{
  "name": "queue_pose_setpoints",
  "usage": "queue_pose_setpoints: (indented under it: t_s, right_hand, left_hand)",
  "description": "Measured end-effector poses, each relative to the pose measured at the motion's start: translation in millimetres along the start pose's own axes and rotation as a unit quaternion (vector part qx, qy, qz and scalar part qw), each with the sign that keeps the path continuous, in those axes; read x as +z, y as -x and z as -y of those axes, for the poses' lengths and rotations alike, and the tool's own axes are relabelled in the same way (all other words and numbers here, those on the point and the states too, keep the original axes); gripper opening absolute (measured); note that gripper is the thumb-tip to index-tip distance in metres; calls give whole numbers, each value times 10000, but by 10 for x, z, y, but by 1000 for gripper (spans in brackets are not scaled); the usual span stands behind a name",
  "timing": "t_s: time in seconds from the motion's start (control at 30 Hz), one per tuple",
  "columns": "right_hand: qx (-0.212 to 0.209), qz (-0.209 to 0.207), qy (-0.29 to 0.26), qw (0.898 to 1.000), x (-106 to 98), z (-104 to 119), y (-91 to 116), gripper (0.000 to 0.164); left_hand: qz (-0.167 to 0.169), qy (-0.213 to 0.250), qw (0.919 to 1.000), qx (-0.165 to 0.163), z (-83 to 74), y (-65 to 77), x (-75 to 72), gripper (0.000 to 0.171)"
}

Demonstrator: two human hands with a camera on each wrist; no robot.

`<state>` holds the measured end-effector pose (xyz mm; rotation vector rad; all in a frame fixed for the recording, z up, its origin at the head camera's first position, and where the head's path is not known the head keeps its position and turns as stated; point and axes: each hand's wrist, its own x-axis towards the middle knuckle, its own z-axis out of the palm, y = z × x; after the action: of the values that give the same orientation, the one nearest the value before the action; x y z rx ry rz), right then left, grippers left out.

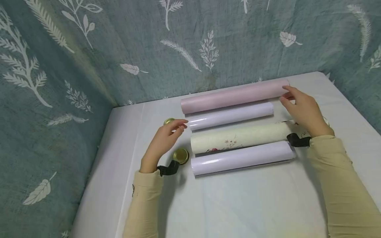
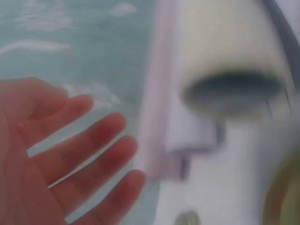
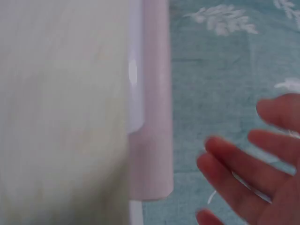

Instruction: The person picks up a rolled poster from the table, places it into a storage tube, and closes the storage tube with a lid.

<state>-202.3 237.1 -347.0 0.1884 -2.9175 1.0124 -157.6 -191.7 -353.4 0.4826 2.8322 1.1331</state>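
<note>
Four rolls would exceed nothing here, so several rolls lie side by side: a pink roll (image 1: 232, 96) at the back, a glossy white roll (image 1: 232, 115), a cream roll with a flower print (image 1: 253, 136), and another glossy white roll (image 1: 241, 159) in front. My left hand (image 1: 163, 140) hovers at the left end of the rear white roll, fingers loosely bent and holding nothing. At the pink roll's right end is my right hand (image 1: 305, 110), its fingertips overlapping that end in the head view. The right wrist view shows its fingers (image 3: 243, 168) spread and empty.
Beside the left hand sits a round gold lid-like piece (image 1: 181, 156); a second gold piece (image 1: 169, 121) is partly hidden behind that hand. A white cloth (image 1: 238, 205) covers the table. Green leaf-patterned fabric (image 1: 190, 53) hangs behind it and on the left.
</note>
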Motion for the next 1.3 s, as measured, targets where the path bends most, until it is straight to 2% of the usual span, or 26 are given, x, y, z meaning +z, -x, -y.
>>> queue_pose_setpoints:
  t_s: [0.1,0.23,0.43,0.53,0.67,0.7,0.77,0.9,1.0,1.1,1.3]
  right_hand:
    - [-189,439,-318,9983,96,85,29,61]
    - [-476,898,-699,9924,212,218,46,63]
    - [-666,1020,-1007,9874,336,402,85,60]
    - [-718,1026,-1020,9869,386,451,108,58]
    - [-822,1017,-1107,9852,454,478,106,56]
    - [-827,1051,-1127,9846,476,475,102,56]
    - [-817,1161,-1155,9831,530,463,90,57]
    - [-838,1542,-1047,9789,667,449,46,61]
    - [-1031,1923,-724,9732,756,472,8,64]
    - [-1242,2203,-372,9668,794,463,4,69]
    - [-1403,2495,804,9548,836,524,26,86]
  left_hand:
    - [115,581,9982,-22,-42,74,85,28]
    - [326,971,9947,-16,-120,116,189,27]
    - [787,1798,9805,-1,-275,132,309,29]
    - [879,1924,9774,6,-381,148,285,31]
    - [1009,2146,9714,-141,-544,181,223,34]
    - [1047,2135,9712,-162,-539,171,244,34]
    - [1160,1848,9758,-152,-534,152,302,36]
    - [1626,1050,9811,7,-470,106,447,40]
    - [2031,733,9764,90,-489,104,478,44]
    - [2297,413,9723,133,-536,87,535,48]
    - [2721,-492,9607,231,-633,82,611,57]
